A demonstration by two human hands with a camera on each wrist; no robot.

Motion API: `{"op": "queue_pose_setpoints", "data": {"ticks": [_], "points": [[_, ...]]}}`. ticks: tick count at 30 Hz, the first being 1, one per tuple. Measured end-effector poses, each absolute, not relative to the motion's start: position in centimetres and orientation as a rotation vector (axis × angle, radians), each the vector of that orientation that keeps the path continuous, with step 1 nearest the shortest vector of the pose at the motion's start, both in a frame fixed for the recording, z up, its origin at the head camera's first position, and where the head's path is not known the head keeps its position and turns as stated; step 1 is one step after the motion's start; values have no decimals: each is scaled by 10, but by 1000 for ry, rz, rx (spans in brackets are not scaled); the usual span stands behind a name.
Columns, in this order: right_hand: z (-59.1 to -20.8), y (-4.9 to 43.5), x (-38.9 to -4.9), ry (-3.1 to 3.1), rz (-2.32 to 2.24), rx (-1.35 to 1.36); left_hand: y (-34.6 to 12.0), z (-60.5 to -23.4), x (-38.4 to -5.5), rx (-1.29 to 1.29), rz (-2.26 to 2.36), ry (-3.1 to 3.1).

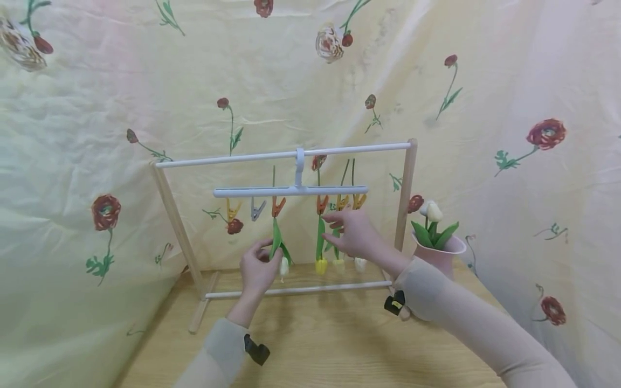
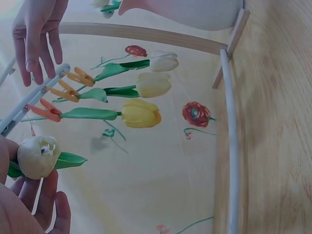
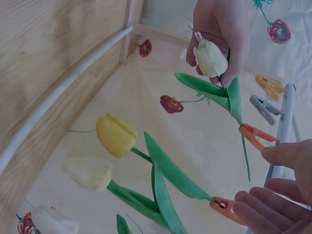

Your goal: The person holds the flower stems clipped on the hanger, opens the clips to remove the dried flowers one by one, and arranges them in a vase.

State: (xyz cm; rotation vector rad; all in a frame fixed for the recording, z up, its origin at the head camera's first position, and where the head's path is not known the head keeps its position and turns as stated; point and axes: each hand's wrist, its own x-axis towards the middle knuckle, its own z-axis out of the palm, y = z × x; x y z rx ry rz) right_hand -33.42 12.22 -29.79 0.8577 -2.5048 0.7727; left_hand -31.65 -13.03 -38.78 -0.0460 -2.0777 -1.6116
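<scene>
My left hand (image 1: 261,267) pinches a white tulip (image 3: 211,57), an artificial flower hanging head down, near the leaves just above its bloom. An orange clip (image 1: 278,206) on the white hanger (image 1: 252,192) grips that stem, whose end sticks up behind the bar. My right hand (image 1: 356,233) holds nothing, its fingers spread beside another orange clip (image 3: 225,209). From that clip hangs a yellow tulip (image 2: 141,113). Beside it a pale yellow tulip (image 2: 153,85) and another white tulip (image 2: 164,61) hang from yellow-orange clips (image 2: 80,76).
A yellow clip (image 1: 232,209) and a grey clip (image 1: 257,209) hang with nothing in them at the hanger's left. The hanger hooks over the top rail (image 1: 218,160) of a wooden-legged rack. Right of the rack stands a pink vase (image 1: 433,261) with white tulips (image 1: 433,212).
</scene>
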Motion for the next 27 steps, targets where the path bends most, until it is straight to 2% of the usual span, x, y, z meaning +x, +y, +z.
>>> {"op": "queue_pose_setpoints", "data": {"ticks": [27], "points": [[-309, 88, -348, -2562, 834, 818, -128, -388, -314, -39, -1642, -2088]]}}
